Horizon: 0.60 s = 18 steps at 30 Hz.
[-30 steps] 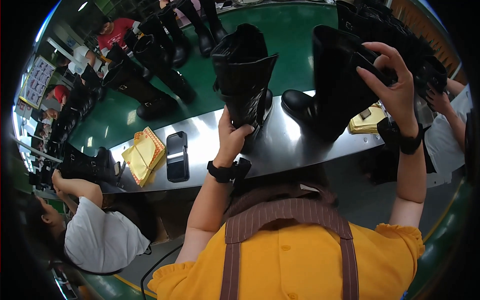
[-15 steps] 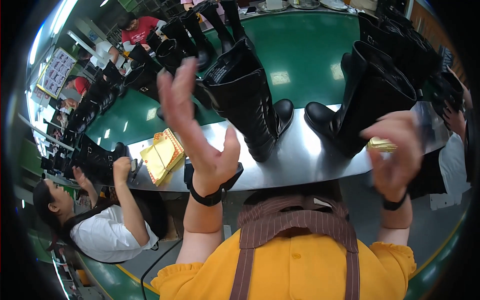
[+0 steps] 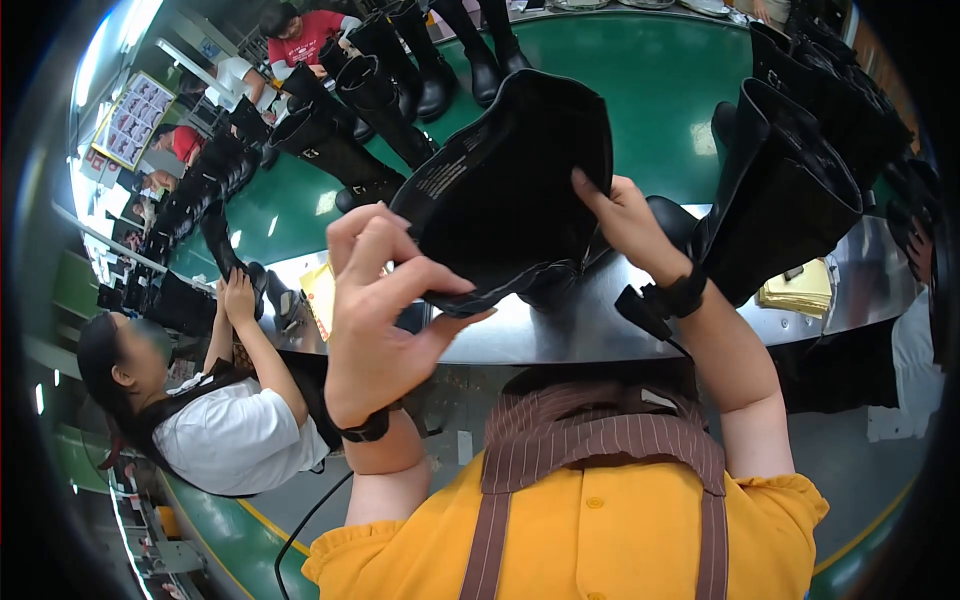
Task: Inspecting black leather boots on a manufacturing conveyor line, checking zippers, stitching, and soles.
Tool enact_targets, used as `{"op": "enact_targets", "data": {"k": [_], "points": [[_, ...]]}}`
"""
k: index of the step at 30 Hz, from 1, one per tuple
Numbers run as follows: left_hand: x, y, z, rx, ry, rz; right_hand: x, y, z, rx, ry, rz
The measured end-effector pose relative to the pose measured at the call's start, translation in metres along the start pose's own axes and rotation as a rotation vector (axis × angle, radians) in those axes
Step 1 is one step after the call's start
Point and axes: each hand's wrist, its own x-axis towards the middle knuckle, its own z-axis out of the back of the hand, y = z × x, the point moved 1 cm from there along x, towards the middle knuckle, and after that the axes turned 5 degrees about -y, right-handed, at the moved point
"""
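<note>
A tall black boot [image 3: 510, 170] is before me, its wide shaft opening tipped toward me so that the dark lining and a small printed patch show. My left hand [image 3: 375, 310] pinches the near left part of the top edge between thumb and fingers. On the opposite edge my right hand [image 3: 640, 225] grips the rim, its thumb inside and its fingers behind. The shaft hides most of the boot's foot. Just right of it stands a second tall black boot [image 3: 790, 200], upright with its opening up.
A metal ledge [image 3: 490, 345] borders the green tabletop [image 3: 640, 90]. Yellow paper stacks [image 3: 800, 290] lie on the ledge at both sides. Many black boots [image 3: 375, 95] stand at far left and right. At left, a person in white [image 3: 230, 435] holds a boot; others work beyond.
Both hands have come in to the boot and taken hold of its top edge. Its opening has tipped toward me and spread wide. The person at left now has both hands on a boot.
</note>
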Motion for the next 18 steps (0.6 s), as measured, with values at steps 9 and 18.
{"op": "enact_targets", "data": {"k": [9,18], "points": [[-0.003,0.007,0.003,0.001,-0.039,-0.028,0.008,-0.009,0.018,-0.103,0.156,-0.159],[-0.006,0.021,-0.079,-0.020,-0.706,0.117,-0.011,-0.019,0.005,-0.090,0.096,0.129]]}}
